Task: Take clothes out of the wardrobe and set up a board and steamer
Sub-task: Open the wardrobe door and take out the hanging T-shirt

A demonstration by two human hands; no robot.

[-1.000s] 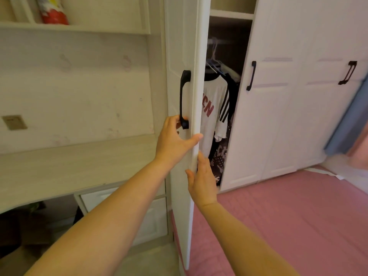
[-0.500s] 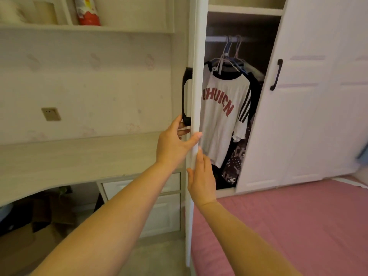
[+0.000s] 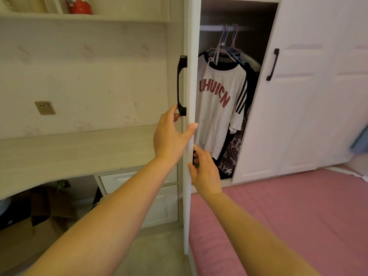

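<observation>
The white wardrobe door [image 3: 190,76] stands swung out, edge-on to me, with its black handle [image 3: 181,84] on the outer face. My left hand [image 3: 171,134] grips the door's edge just below the handle, thumb across the edge and fingers on the outer side. Lower down, my right hand [image 3: 205,172] holds the same edge from the inner side with bent fingers. Inside, a white T-shirt with red letters [image 3: 217,104] hangs on hangers [image 3: 225,46] from a rail [image 3: 211,28]. Dark patterned clothes [image 3: 231,154] hang behind it. No board or steamer is in view.
A pale desk [image 3: 69,152] with drawers [image 3: 139,182] stands left of the door, cardboard boxes [image 3: 39,212] beneath it. Above is a shelf holding a red item [image 3: 79,5]. The neighbouring wardrobe door [image 3: 298,116] is closed. A pink bed [image 3: 288,216] fills the lower right.
The door has swung further out, baring the T-shirt and rail. Both hands stayed on the door's edge, and the right hand's fingers went from straight to bent.
</observation>
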